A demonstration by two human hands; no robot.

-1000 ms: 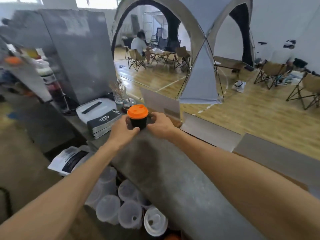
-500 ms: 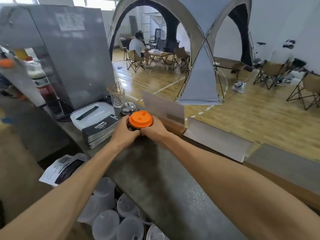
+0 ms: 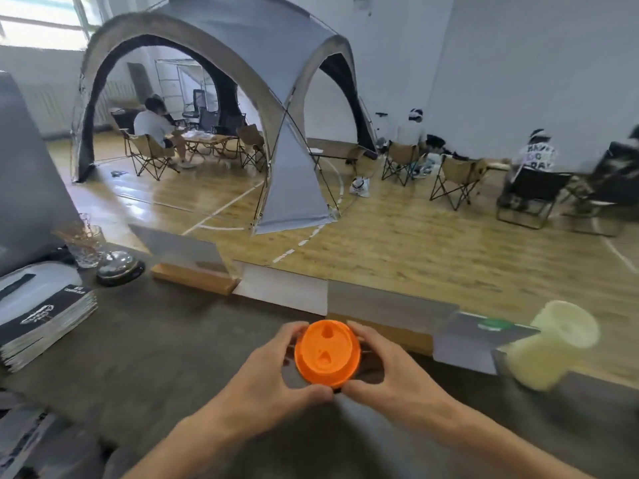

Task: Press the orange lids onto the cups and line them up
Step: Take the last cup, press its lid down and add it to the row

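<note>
Whereas a second ago it stood near the counter's far left end beside the bell point(image 3: 119, 266), the lidded cup point(image 3: 327, 354) now sits midway along the counter's point(image 3: 145, 344) far edge, left hand point(image 3: 273, 376) and right hand point(image 3: 387, 371) both clasping it, probably starting the line.

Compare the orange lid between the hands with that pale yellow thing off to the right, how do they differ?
The orange lid is bright orange; the pale yellow object is cream. The lid is gripped between the left hand and right hand; the yellow object is untouched. The lid looks sharp enough to show its moulded openings; the yellow object is too blurred to identify. Both sit over the grey counter.
</note>
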